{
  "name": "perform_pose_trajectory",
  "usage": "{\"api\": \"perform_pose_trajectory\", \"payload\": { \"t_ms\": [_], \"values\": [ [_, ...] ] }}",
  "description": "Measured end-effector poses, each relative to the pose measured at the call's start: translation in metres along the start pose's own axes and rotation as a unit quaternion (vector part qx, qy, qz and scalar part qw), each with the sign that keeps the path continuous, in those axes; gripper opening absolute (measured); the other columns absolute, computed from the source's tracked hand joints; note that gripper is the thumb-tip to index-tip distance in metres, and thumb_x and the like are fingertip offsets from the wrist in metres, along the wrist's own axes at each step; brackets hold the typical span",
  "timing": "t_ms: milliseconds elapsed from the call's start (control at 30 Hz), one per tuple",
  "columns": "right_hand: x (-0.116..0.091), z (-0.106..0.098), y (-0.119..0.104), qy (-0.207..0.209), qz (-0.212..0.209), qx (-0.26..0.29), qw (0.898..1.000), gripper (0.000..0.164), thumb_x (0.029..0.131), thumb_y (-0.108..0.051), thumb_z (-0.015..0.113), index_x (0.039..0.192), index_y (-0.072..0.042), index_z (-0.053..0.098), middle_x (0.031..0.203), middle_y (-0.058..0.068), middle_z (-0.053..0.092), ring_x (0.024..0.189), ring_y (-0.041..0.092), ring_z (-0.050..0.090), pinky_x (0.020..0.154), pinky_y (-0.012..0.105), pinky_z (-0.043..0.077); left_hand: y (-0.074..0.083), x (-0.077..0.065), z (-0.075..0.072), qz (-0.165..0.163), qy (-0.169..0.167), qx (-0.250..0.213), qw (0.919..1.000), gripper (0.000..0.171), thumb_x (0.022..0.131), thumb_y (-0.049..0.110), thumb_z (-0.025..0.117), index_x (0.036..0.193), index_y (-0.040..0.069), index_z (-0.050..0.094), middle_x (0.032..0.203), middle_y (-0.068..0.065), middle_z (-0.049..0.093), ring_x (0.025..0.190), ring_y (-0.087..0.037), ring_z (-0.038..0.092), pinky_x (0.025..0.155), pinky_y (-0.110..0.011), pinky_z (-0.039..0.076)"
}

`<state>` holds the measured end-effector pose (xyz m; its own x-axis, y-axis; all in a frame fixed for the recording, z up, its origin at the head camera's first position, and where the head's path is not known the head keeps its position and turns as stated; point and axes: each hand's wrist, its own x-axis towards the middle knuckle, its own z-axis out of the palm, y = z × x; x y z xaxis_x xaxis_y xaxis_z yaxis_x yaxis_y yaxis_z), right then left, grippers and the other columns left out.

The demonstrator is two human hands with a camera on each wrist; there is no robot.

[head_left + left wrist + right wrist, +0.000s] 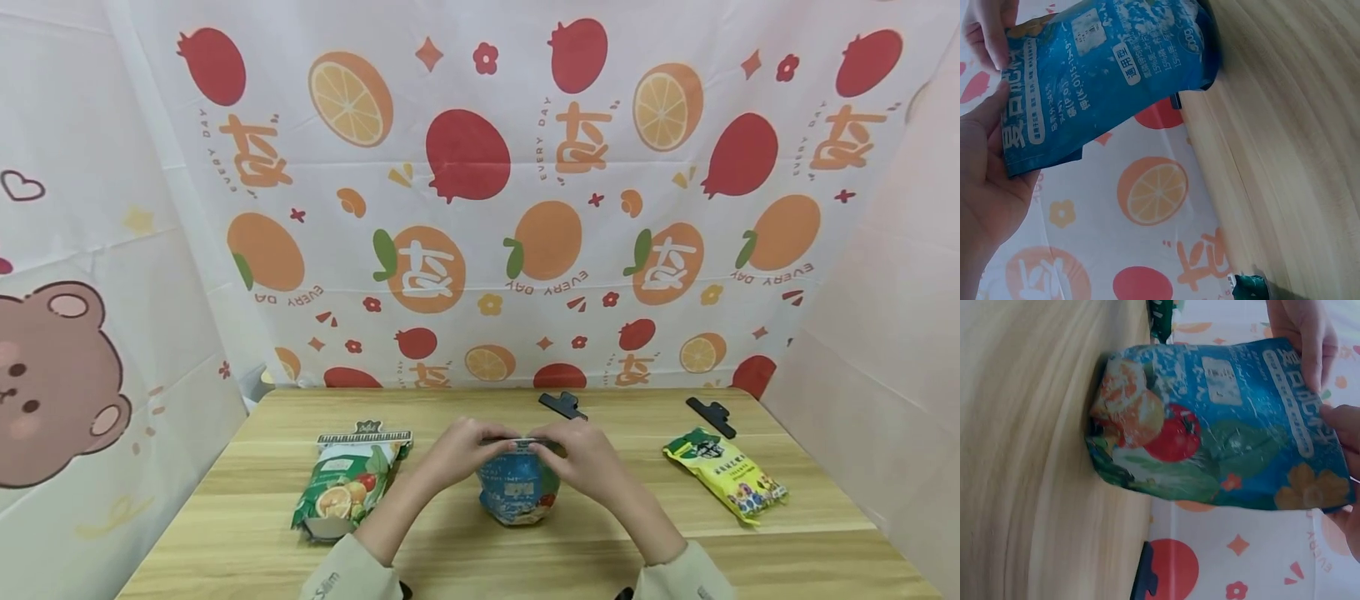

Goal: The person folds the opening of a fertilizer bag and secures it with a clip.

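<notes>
A blue bag [517, 493] printed with vegetables and white lettering is upright between my two hands, its bottom right at the tabletop. My left hand [459, 452] pinches the left part of its top edge, thumb on the near face. At the right part of that edge, my right hand [583, 457] pinches in the same way. The left wrist view shows the lettered face of the bag [1116, 69], while tomato and leaf prints show on the bag [1210, 431] in the right wrist view. The fingers behind the bag are partly hidden.
On the left lies a green bag [348, 487] with a black-and-white clip [366, 435] across its top. A yellow bag [727, 475] lies on the right. Two black clips rest toward the back, one clip [564, 406] behind the blue bag, another clip [711, 415] beyond the yellow bag.
</notes>
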<state>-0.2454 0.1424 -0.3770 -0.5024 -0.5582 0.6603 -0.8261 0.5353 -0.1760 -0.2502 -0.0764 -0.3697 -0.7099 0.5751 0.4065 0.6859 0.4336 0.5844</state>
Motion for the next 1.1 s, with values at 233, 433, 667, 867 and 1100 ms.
{"api": "perform_pose_trajectory", "payload": {
  "t_ms": [233, 433, 667, 867, 1100],
  "values": [
    [-0.001, 0.008, -0.001, 0.041, -0.011, 0.006, 0.999, 0.009, 0.076, -0.004, 0.074, 0.084, -0.009, 0.073, 0.079, -0.001, 0.069, 0.068, 0.006, 0.063, 0.056, 0.015, 0.048, -0.002, -0.001, 0.005, 0.03, 0.029, 0.024, 0.9989, 0.012, 0.087, 0.01, 0.063, 0.093, 0.006, 0.073, 0.085, -0.002, 0.069, 0.074, -0.005, 0.063, 0.063, -0.017, 0.049],
    [-0.001, 0.008, -0.002, 0.048, -0.013, 0.009, 0.999, 0.01, 0.075, -0.002, 0.074, 0.082, -0.007, 0.073, 0.077, 0.001, 0.069, 0.065, 0.006, 0.063, 0.054, 0.013, 0.047, -0.002, 0.0, 0.007, 0.033, 0.039, 0.034, 0.9981, 0.011, 0.087, 0.012, 0.063, 0.091, 0.007, 0.073, 0.084, -0.002, 0.069, 0.073, -0.005, 0.063, 0.062, -0.017, 0.049],
    [-0.008, -0.004, 0.006, -0.003, 0.06, 0.096, 0.994, 0.013, 0.082, -0.013, 0.07, 0.094, -0.009, 0.072, 0.087, -0.002, 0.069, 0.072, 0.005, 0.061, 0.058, 0.018, 0.049, -0.007, -0.005, 0.002, 0.001, -0.001, -0.045, 0.999, 0.015, 0.086, 0.014, 0.065, 0.098, 0.006, 0.071, 0.089, -0.003, 0.069, 0.077, -0.008, 0.063, 0.065, -0.022, 0.051],
    [-0.022, -0.01, 0.017, -0.036, 0.172, 0.157, 0.972, 0.016, 0.084, -0.022, 0.067, 0.099, -0.015, 0.071, 0.095, -0.006, 0.067, 0.081, 0.009, 0.06, 0.065, 0.026, 0.05, -0.016, -0.021, -0.003, -0.051, -0.021, -0.083, 0.995, 0.024, 0.083, 0.01, 0.068, 0.107, 0.005, 0.068, 0.101, -0.007, 0.066, 0.084, -0.014, 0.062, 0.065, -0.024, 0.05],
    [-0.033, 0.003, 0.025, -0.051, 0.266, 0.312, 0.911, 0.019, 0.086, -0.013, 0.066, 0.101, -0.002, 0.067, 0.084, 0.007, 0.064, 0.073, 0.015, 0.058, 0.061, 0.03, 0.049, -0.027, -0.026, 0.002, -0.096, 0.022, -0.142, 0.9849, 0.027, 0.081, 0.013, 0.071, 0.107, 0.005, 0.068, 0.106, -0.01, 0.064, 0.061, -0.008, 0.049, 0.049, -0.021, 0.039]
  ]
}}
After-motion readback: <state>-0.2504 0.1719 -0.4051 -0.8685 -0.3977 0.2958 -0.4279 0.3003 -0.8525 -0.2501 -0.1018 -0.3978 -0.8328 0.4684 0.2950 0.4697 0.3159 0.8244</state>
